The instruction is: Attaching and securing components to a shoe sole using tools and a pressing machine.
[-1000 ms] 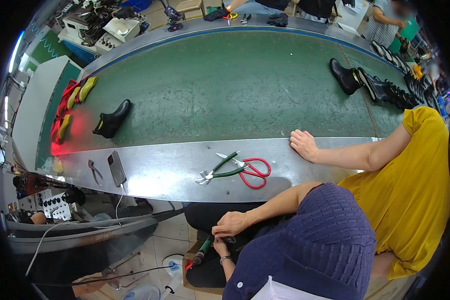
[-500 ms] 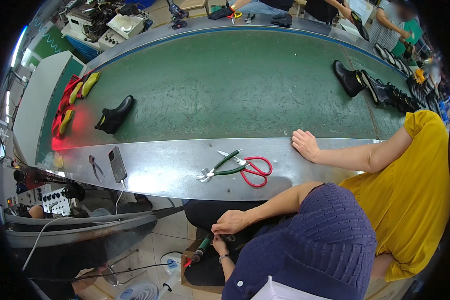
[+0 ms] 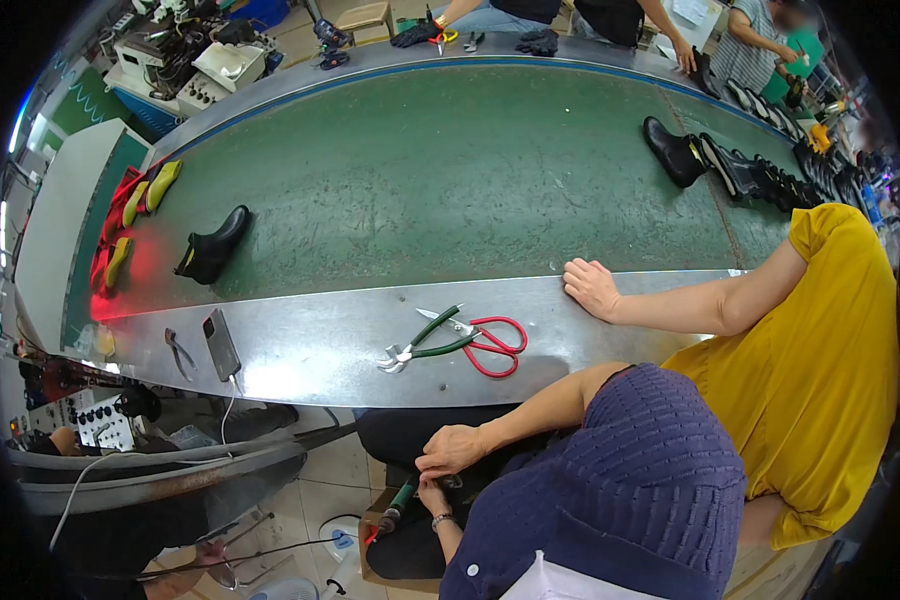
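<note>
A co-worker's hand [image 3: 684, 55] and dark shoe [image 3: 706, 76] sit lower, at the far-right edge of the counter [image 3: 420, 170], nearer the shoe row [image 3: 765, 108] (our hands being out of view, we cannot tell their grip).

Bright light, glare on metal ledge [image 3: 290, 345], red glow [image 3: 130, 275] left, fisheye-bent edges, black corners

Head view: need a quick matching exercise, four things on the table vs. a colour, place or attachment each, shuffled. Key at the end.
Column 1
1. Near-side scissors
2. Phone-like slab
3. Black boot at left
4. Pliers crossing the scissors

Column 2
A. On the green surface
B. Green handles
C. White cable at its near end
D. Red handles

Pairs: 1-D, 2-C, 3-A, 4-B
</note>
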A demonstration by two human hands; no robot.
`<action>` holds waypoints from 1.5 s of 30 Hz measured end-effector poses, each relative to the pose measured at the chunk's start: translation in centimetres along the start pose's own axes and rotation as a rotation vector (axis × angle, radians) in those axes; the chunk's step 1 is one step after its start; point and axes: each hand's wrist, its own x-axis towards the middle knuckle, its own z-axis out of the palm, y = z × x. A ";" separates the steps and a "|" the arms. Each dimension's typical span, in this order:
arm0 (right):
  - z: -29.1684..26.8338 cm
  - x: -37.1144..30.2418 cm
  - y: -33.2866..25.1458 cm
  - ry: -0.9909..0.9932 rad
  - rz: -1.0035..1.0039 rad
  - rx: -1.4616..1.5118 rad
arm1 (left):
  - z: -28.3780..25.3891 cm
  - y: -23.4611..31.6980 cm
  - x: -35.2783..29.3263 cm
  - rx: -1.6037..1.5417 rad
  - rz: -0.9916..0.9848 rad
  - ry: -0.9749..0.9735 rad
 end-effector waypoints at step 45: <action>-1.3 1.7 -0.9 0.226 0.255 0.396 | 0.6 4.8 -2.4 -0.013 -0.065 0.055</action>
